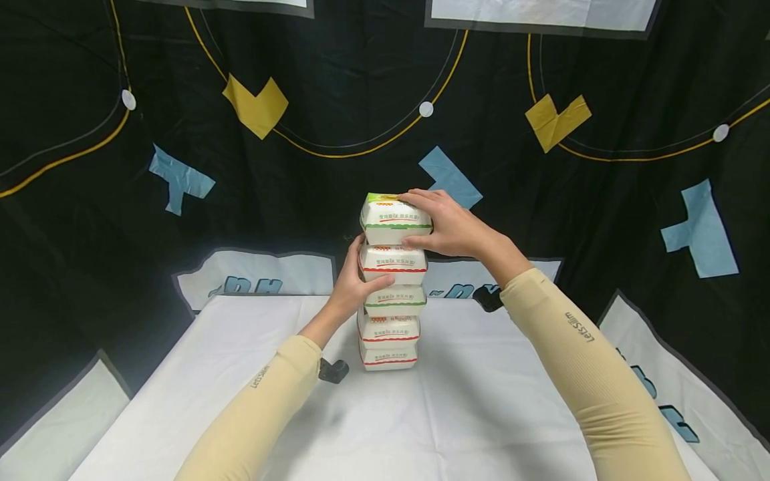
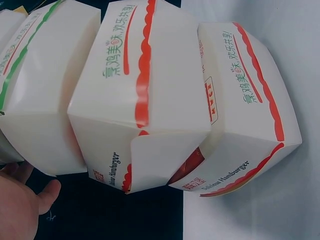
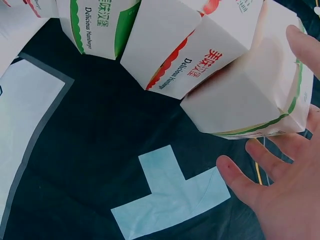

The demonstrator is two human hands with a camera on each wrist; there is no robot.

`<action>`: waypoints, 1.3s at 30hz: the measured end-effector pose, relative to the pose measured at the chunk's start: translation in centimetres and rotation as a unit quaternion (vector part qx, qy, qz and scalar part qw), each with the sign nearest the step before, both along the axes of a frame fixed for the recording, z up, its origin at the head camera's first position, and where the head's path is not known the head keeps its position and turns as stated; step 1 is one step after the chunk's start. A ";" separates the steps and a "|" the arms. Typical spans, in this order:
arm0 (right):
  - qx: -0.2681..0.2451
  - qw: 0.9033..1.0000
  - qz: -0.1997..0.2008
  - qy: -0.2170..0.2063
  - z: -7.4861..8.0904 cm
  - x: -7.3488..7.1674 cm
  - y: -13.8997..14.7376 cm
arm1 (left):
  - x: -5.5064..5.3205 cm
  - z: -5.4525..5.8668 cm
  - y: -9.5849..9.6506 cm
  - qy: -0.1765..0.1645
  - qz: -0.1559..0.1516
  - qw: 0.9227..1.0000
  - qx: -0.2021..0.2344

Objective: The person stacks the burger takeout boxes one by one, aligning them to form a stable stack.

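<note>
Several white paper burger boxes stand in one upright column. The top burger box (image 1: 395,220), green-striped, is held by my right hand (image 1: 448,224), fingers over its upper edge and thumb low on its front. My left hand (image 1: 355,284) grips the red-striped second box (image 1: 394,266) from the left, its thumb across the front by the seam with the green-striped box (image 1: 395,302) below. Two red-striped boxes form the base; the left wrist view shows the lowest box (image 2: 250,100) slightly offset from the red-striped box (image 2: 170,75) above it. The far sides of the column are hidden.
The column stands on a white-covered table (image 1: 481,414). Behind hangs a black cloth (image 1: 337,200) with yellow and blue taped shapes and curved lines. White lettered sheets (image 1: 271,270) line the table's back edge. A black wrist strap piece (image 1: 333,371) shows beside the left forearm.
</note>
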State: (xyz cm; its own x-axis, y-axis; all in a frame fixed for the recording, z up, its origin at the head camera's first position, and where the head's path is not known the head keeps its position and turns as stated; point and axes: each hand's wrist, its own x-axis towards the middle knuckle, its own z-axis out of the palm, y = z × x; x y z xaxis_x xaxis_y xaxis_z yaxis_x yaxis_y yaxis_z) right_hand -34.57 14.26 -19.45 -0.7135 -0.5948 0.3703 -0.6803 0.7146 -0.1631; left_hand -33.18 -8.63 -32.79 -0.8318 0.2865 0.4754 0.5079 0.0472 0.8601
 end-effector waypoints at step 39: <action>-0.003 0.999 0.020 0.038 -0.1 1.3 0.1 | -0.5 -0.9 0.0 0.019 -0.023 0.999 0.030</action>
State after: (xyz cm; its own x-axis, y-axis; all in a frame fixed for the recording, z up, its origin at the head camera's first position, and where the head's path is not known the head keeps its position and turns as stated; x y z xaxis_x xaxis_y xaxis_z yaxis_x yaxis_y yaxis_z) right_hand -33.31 14.39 -19.54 -0.6585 -0.6200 0.4265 -0.7194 0.6850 -0.1150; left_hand -33.66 -8.61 -33.74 -0.7996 0.2937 0.5238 0.5407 -0.0273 0.8407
